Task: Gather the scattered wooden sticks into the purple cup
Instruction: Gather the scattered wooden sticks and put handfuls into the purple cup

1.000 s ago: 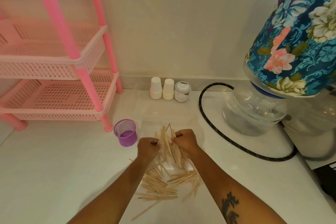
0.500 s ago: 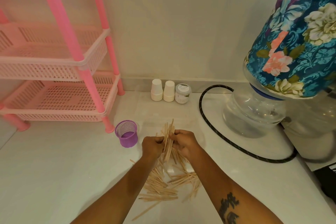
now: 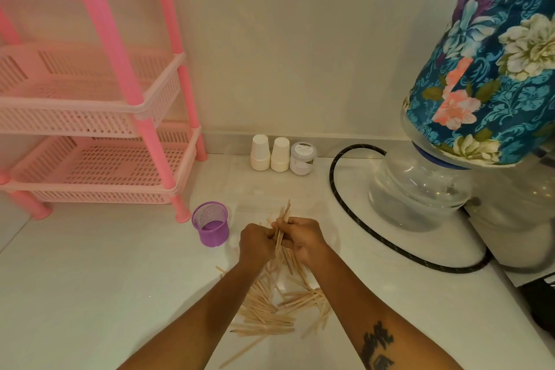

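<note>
Squeezing a bundle of wooden sticks (image 3: pixel 280 234) upright between them, the left hand (image 3: pixel 254 245) and right hand (image 3: pixel 303 239) have their fingers curled tight around it, just right of the purple cup (image 3: pixel 211 224). That's the collecting step, by my read. Plenty more loose sticks (image 3: pixel 270 306) lie scattered on the white surface (image 3: pixel 90 279) under the forearms. Next up, likely: swing the bundle left over the cup's open mouth, ends lined up, and drop it in.

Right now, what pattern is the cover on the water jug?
Floral: white, pink and purple flowers on blue, on the cover. Head view.
</note>
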A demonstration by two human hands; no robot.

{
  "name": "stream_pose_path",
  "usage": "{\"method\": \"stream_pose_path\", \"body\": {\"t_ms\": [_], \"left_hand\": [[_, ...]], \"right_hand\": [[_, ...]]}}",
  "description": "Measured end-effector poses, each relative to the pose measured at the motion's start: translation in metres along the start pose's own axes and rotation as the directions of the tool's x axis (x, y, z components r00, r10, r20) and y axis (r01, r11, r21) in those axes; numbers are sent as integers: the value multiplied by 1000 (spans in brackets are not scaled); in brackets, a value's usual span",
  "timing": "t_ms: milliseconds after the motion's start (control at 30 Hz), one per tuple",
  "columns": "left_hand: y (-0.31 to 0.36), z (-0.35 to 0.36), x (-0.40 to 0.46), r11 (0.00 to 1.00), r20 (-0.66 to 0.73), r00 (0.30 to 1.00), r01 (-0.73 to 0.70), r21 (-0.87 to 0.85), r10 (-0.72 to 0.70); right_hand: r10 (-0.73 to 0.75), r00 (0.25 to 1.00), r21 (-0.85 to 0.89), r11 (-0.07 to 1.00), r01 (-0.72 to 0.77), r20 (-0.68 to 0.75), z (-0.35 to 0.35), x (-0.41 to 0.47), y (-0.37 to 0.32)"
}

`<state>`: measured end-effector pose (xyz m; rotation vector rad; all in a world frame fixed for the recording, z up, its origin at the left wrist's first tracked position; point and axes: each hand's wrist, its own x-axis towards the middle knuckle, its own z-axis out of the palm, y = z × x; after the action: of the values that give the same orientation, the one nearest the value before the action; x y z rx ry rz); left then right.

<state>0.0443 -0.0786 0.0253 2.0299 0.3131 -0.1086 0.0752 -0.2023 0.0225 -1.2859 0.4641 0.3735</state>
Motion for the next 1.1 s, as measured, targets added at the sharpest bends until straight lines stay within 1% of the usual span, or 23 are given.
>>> {"method": "stream_pose_path", "body": {"t_ms": [133,233,300,333,367,400,433,467,500,533,567,600,700,767,833,900,933,1000,1100], "left_hand": [[2,0,-1,982,18,996,-84,167,82],[2,0,-2,943,49,985,-175,282,168],[0,-2,-2,933,60,976,-216,287,207],[-2,-2,-3,949,41,976,-216,231,212],[-4,-4,-3,978,7,985,-172,119,172],[-5,-6,-4,996,-32,996,-84,-38,82],[-8,-8,-6,979,-61,997,28,-202,-41],[-11,-9,-7,921,-60,983,142,-364,-175],[-13,-10,-7,822,-18,956,241,-516,-291],[-16,-10,-6,697,49,928,312,-645,-370],[-17,-10,-6,580,114,905,355,-733,-410],[-18,-11,-5,485,165,888,380,-788,-429],[-15,-10,-5,255,285,847,427,-867,-450],[-11,-7,-3,95,361,840,431,-897,-405],[-6,-6,-2,-37,392,856,404,-914,-337],[-3,-6,-1,-102,395,864,383,-918,-313],[-1,-7,0,-111,391,865,376,-920,-315],[-1,-8,0,-104,382,864,368,-924,-328],[0,-11,0,-63,368,862,370,-927,-348]], "right_hand": [[-42,999,-52,998,41,-23,2,1,0],[-73,997,-82,994,69,-38,3,0,-4],[-72,997,-50,996,69,-41,2,-1,-8],[-64,997,-10,998,64,-39,1,-2,-10],[-57,998,28,998,58,-40,1,-3,-12],[-54,998,55,997,56,-44,0,-4,-15],[-56,997,73,996,60,-44,0,-4,-16],[-62,997,91,994,66,-38,0,-5,-17],[-68,997,112,991,71,-27,2,-5,-18],[-75,997,130,989,76,-13,3,-6,-20],[-83,997,139,987,82,3,6,-6,-20],[-93,995,141,986,90,20,8,-7,-21],[-118,991,128,986,108,68,18,-12,-21],[-135,986,96,987,126,96,25,-17,-20],[-170,978,53,985,165,121,31,-21,-19],[-209,969,20,978,208,135,33,-24,-19],[-223,964,12,974,224,143,34,-26,-18],[-238,957,-4,970,242,165,35,-29,-16],[-233,952,-39,969,245,199,37,-33,-8]]}}
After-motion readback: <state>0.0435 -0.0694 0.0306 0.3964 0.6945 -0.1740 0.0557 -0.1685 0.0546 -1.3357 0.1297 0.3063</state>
